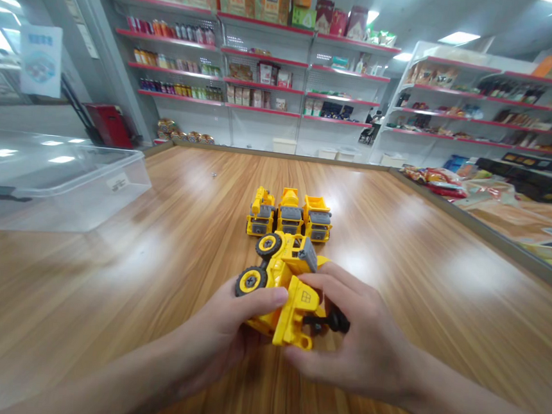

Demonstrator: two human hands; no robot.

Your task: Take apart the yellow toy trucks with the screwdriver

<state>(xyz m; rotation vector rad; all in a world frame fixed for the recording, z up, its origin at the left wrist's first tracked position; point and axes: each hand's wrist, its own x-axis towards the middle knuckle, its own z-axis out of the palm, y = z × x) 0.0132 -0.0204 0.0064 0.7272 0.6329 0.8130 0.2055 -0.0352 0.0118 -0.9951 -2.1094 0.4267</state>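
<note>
My left hand (226, 338) clasps the yellow toy loader (284, 273) from nine o'clock, thumb across its cab; my right hand (363, 350) grips it from three. It lies tipped sideways over the table (105, 282), likely to expose its black arm. Three toy trucks (290, 216) sit at twelve.

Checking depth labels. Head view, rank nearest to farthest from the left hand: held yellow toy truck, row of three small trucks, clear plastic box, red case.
1. yellow toy truck: gripped in the left hand and right hand.
2. row of three small trucks: just beyond, centre of the table.
3. clear plastic box: left table edge.
4. red case: far left, past the table.
</note>
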